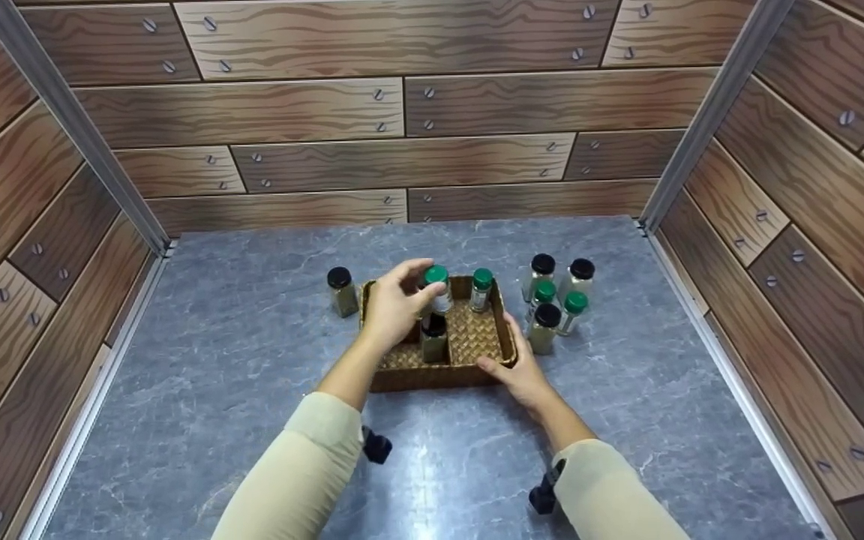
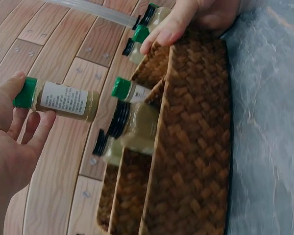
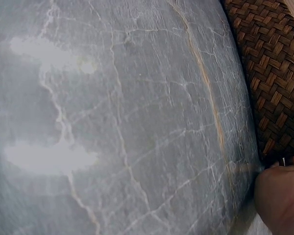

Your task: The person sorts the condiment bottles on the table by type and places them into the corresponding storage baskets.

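Observation:
My left hand [image 1: 393, 309] pinches a green-capped spice jar [image 2: 63, 99] by its lid. It holds the jar above the woven basket [image 1: 432, 379], and the left wrist view shows a printed white label on it. My right hand [image 1: 526, 379] grips the basket's near right corner, its thumb over the front rim and its fingers along the right side. Inside the divided basket stand a black-capped jar [image 1: 434, 346] near the front and another green-capped jar [image 1: 480, 296] at the back right. The right wrist view catches only part of the right hand beside the basket wall.
Right of the basket several jars [image 1: 543, 337] with black or green caps stand in a cluster. A lone black-capped jar [image 1: 342, 294] stands to its left. Wood-patterned walls [image 1: 402, 112] enclose the grey marbled tabletop [image 1: 252, 420] at the back and sides.

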The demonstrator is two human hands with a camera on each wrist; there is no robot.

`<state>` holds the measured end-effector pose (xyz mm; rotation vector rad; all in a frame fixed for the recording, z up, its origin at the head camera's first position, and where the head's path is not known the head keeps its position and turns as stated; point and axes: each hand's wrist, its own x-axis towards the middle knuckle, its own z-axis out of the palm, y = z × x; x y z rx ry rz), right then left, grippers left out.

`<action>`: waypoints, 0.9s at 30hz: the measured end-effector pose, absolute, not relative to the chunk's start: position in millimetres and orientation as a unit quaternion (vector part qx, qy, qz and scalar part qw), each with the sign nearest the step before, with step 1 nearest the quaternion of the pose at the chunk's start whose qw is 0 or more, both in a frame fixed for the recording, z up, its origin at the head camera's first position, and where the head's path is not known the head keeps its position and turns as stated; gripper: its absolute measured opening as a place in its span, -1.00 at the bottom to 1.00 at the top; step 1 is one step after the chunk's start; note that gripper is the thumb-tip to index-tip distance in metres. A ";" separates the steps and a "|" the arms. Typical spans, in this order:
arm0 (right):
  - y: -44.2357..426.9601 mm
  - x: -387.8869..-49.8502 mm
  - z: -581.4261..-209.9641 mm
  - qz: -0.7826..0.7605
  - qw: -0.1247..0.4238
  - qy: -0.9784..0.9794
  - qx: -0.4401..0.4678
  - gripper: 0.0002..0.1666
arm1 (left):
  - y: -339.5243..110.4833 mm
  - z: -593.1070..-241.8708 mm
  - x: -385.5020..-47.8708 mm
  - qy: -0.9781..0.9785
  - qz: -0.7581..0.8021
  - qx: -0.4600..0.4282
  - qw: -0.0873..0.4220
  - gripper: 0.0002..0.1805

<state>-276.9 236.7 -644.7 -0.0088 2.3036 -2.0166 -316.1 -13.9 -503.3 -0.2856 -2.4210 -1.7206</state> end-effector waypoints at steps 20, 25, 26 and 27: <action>237.7 -277.6 -645.9 -0.650 0.032 0.760 -0.006 0.18 | 53.9 -533.1 -329.9 -0.833 -0.544 -0.084 0.061 -0.51; 238.5 -277.9 -646.2 -0.652 0.033 0.757 -0.015 0.21 | 72.0 -545.9 -327.9 -0.847 -0.518 -0.080 0.085 -0.51; 238.6 -278.4 -646.2 -0.653 0.032 0.757 -0.017 0.21 | 75.4 -548.3 -326.9 -0.849 -0.515 -0.079 0.087 -0.52; 238.6 -278.8 -646.2 -0.653 0.032 0.757 -0.019 0.21 | 78.3 -550.6 -326.2 -0.854 -0.506 -0.078 0.091 -0.52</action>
